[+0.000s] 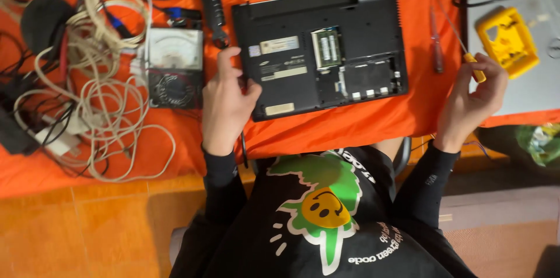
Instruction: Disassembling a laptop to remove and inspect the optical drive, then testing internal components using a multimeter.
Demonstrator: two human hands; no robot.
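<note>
A black laptop (319, 50) lies bottom-up on the orange-covered surface (350, 123), its memory bay uncovered. The person's left hand (226, 103) rests at the laptop's left edge, grip loose and apart. The right hand (473, 100), to the laptop's right, has its grip clamped on a yellow-handled screwdriver (466, 56). An analogue meter (174, 67) and tangled cables (99, 79) lie left.

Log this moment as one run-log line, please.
left hand: steadying upturned black laptop at its corner | right hand: holding yellow-handled screwdriver | surface: orange cloth | nearby: analog multimeter
</note>
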